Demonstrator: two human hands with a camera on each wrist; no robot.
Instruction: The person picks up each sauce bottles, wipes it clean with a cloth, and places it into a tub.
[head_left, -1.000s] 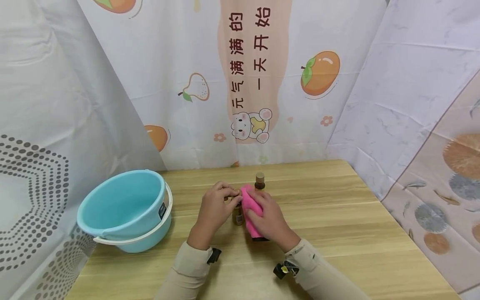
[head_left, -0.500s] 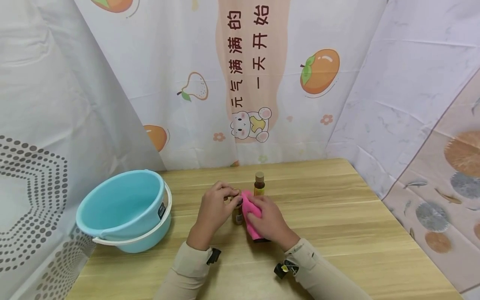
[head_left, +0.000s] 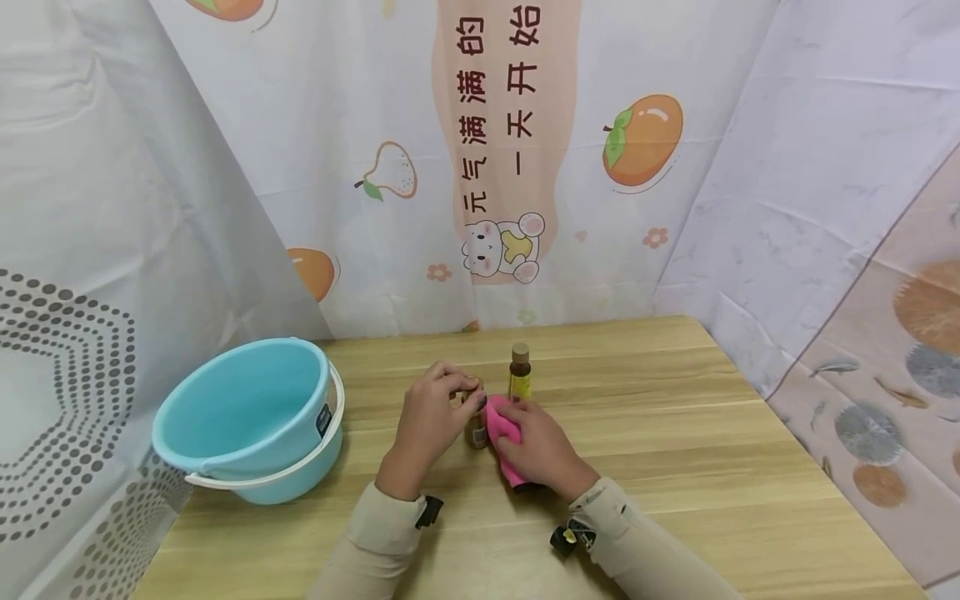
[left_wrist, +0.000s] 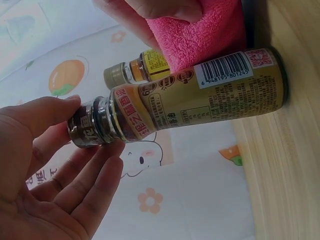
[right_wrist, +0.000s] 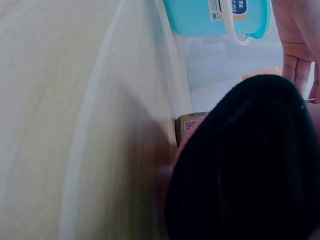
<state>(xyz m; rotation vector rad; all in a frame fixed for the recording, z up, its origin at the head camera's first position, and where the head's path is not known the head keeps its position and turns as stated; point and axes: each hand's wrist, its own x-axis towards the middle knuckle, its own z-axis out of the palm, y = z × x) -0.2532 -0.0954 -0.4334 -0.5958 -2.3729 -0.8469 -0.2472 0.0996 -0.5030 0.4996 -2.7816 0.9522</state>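
Note:
A brown glass bottle of sesame oil (left_wrist: 200, 95) stands upright on the table. My left hand (head_left: 429, 421) pinches its dark cap (left_wrist: 86, 126) between thumb and fingers. My right hand (head_left: 542, 448) grips a pink fleecy cloth (head_left: 498, 421) against the bottle's right side; the cloth overlaps the label edge in the left wrist view. A black, cuff-like end of the cloth (right_wrist: 245, 160) fills much of the right wrist view. Just behind my right hand is a second bottle (head_left: 520, 379) with a yellow label and a brownish cap.
Light blue nested buckets (head_left: 247, 408) with a white handle stand at the table's left. The wooden table (head_left: 675, 467) extends right of my hands. A printed curtain (head_left: 375, 250) hangs behind the table's back edge.
My right hand and the pink cloth have slid down the sesame oil bottle, uncovering more of the yellow label behind. The left hand stays at the cap.

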